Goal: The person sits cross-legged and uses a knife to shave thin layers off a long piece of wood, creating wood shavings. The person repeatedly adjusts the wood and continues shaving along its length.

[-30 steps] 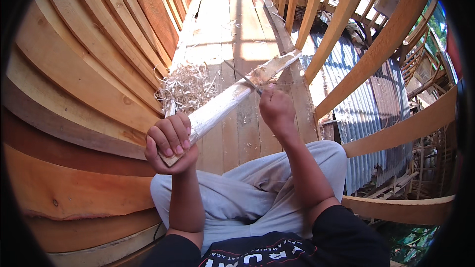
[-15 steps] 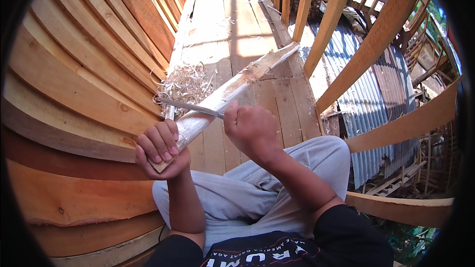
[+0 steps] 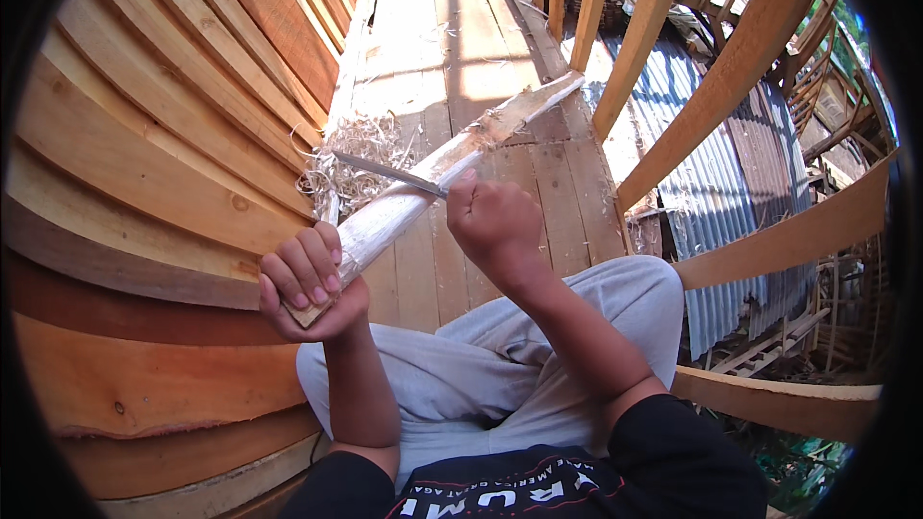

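A long pale length of wood slants from lower left to upper right across the plank floor, its far end by the railing. My left hand is wrapped round its near end. In my right hand, closed in a fist, is a knife; the fist hides its handle. The blade lies across the upper face of the wood, its tip pointing left over a heap of curled wood shavings. Near the hands the wood is whitish and shaved; brown, rough patches show farther along.
Stacked wooden boards form a wall on my left. Wooden railing slats run along the right, with a corrugated metal roof beyond them. Loose shavings are scattered on the floor planks. My crossed legs are close below the wood.
My right hand and the knife have moved slightly up and away along the wood. My left hand keeps its hold, shifted very slightly.
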`<state>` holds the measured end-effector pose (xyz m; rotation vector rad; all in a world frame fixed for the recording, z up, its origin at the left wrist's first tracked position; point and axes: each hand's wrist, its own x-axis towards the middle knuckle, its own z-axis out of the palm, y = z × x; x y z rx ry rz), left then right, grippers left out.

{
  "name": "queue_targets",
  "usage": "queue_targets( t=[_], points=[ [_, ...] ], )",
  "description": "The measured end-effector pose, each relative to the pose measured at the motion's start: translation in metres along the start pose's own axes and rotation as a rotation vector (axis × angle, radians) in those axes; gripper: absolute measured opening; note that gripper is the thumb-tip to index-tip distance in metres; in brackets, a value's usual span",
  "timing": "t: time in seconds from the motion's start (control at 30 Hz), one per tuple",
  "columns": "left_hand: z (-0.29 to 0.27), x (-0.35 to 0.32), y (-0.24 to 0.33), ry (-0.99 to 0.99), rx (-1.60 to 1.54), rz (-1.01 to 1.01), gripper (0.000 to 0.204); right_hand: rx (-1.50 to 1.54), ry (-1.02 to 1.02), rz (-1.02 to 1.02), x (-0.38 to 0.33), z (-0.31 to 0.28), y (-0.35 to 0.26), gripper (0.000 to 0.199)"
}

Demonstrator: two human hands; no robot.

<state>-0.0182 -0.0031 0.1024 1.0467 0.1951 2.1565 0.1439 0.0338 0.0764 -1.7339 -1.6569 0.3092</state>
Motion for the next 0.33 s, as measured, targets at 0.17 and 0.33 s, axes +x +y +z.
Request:
queue_targets(
  t=[0.17, 0.33],
  points=[
    [0.003, -0.001, 0.006, -0.097, -0.018, -0.036, 0.035, 0.024, -0.070, -0.053, -0.005, -0.007, -0.008, 0.048],
    [-0.003, 0.001, 0.004, -0.074, 0.009, -0.023, 0.036, -0.091, -0.032, 0.016, 0.000, -0.001, -0.006, 0.051]
  ],
)
